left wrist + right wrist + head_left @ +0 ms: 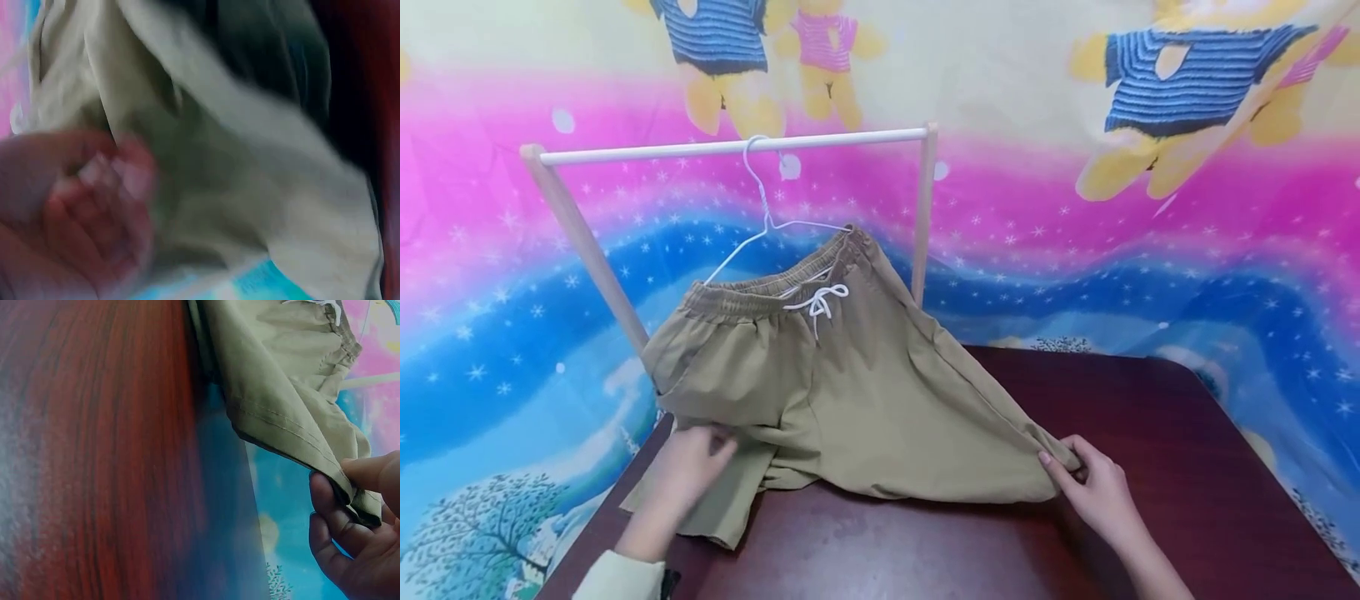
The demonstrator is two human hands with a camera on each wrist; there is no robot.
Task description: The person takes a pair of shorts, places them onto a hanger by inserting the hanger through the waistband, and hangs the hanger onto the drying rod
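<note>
Khaki shorts [880,400] with an elastic waistband and a white drawstring bow [823,302] hang from a white wire hanger [766,196]. My right hand [1093,483] pinches the hem corner of one leg between thumb and fingers, drawing that leg out to the right. The pinched hem [281,434] shows closely in the right wrist view. My left hand [688,462] is in front of the other leg [730,500], its fingers curled. The left wrist view blurs this hand [94,212]; no cloth shows between its fingers.
The hanger hooks over the white bar [647,153] of a small rack with wooden posts [591,242]. The rack stands at the back of a dark reddish-brown table [1157,467]. Behind is a colourful printed backdrop [1022,250] with bears and snowflakes.
</note>
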